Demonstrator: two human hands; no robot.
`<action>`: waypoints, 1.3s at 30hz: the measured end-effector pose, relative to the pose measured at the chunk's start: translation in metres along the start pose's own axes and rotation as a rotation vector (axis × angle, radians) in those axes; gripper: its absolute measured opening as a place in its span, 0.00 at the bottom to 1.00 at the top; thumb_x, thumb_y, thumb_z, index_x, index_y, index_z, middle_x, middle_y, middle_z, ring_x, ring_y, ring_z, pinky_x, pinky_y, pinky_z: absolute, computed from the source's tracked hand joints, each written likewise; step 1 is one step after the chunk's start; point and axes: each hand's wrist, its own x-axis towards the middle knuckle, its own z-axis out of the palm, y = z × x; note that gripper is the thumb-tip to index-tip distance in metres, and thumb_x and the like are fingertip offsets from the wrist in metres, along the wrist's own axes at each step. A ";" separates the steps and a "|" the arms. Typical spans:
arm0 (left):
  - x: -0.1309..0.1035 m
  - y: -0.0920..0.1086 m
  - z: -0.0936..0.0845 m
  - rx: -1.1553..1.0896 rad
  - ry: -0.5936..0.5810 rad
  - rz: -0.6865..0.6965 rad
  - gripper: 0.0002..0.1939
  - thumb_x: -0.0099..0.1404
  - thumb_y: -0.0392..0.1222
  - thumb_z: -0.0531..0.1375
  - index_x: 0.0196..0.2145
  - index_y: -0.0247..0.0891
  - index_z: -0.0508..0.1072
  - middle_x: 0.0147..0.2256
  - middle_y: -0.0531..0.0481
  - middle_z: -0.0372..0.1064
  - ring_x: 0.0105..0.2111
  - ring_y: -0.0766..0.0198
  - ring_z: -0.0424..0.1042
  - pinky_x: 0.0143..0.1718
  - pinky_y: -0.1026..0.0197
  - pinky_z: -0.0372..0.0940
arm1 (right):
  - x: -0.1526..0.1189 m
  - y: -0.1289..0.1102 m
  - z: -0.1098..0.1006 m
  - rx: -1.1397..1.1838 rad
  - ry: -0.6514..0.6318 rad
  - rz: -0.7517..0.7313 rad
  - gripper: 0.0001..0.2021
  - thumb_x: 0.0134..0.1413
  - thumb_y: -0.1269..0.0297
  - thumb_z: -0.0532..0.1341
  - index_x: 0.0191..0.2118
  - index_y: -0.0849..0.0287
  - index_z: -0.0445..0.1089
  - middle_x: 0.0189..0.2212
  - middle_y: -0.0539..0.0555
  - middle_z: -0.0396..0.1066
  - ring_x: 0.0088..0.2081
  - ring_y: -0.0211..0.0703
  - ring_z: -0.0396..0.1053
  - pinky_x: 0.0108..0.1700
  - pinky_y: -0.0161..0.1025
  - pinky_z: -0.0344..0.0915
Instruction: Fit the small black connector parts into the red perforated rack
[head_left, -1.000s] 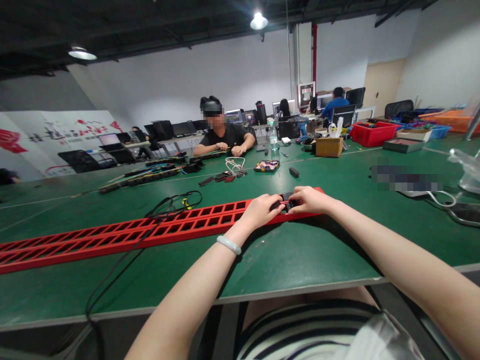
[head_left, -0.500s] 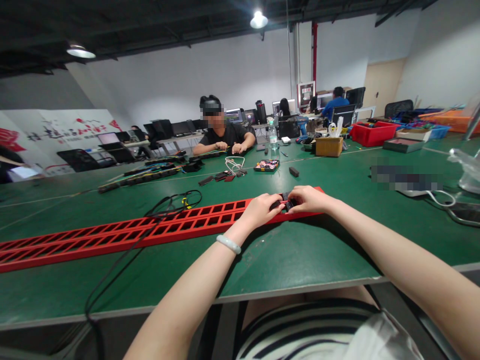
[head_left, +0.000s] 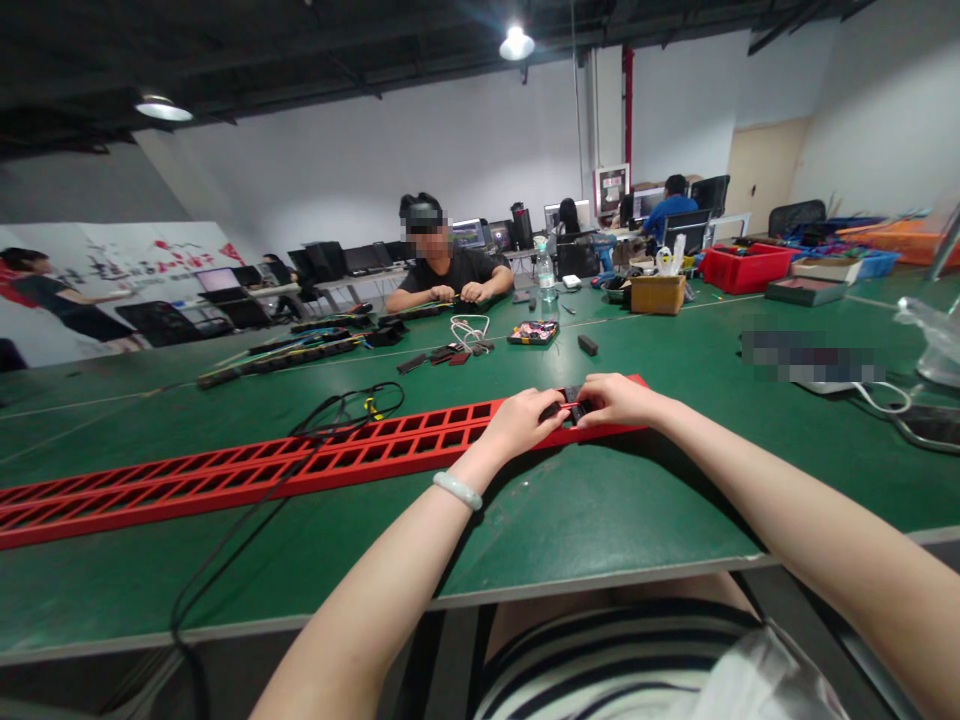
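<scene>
Both left hand [head_left: 517,418] and right hand [head_left: 619,400], right of centre, pinch black parts [head_left: 577,411] over the red rack [head_left: 442,460]; uneven pressure could tilt them.

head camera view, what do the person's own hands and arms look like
The left hand and right hand are gloveless. No sleeve shows on the left forearm or right forearm. A smooth, rounded, pale greenish-white bangle circles the left wrist; nothing shows on the right.
</scene>
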 end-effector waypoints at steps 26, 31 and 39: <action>-0.001 0.000 -0.001 -0.013 -0.013 -0.021 0.14 0.63 0.48 0.48 0.41 0.41 0.66 0.34 0.50 0.67 0.34 0.65 0.66 0.36 0.64 0.60 | 0.000 -0.001 0.003 0.106 0.009 0.076 0.21 0.37 0.48 0.62 0.33 0.61 0.70 0.31 0.53 0.61 0.31 0.38 0.61 0.33 0.34 0.59; -0.002 0.000 -0.001 -0.019 -0.006 -0.021 0.14 0.63 0.48 0.48 0.41 0.41 0.66 0.34 0.50 0.67 0.34 0.65 0.66 0.36 0.65 0.60 | 0.000 0.001 0.007 0.129 0.019 0.117 0.21 0.35 0.49 0.63 0.33 0.61 0.69 0.30 0.52 0.60 0.30 0.37 0.60 0.31 0.33 0.58; -0.003 0.000 -0.001 -0.026 0.001 -0.042 0.13 0.63 0.47 0.49 0.40 0.40 0.67 0.33 0.50 0.67 0.34 0.65 0.66 0.37 0.64 0.60 | 0.002 0.000 0.008 0.107 0.009 0.118 0.21 0.36 0.48 0.62 0.32 0.62 0.68 0.30 0.52 0.58 0.29 0.37 0.58 0.30 0.33 0.57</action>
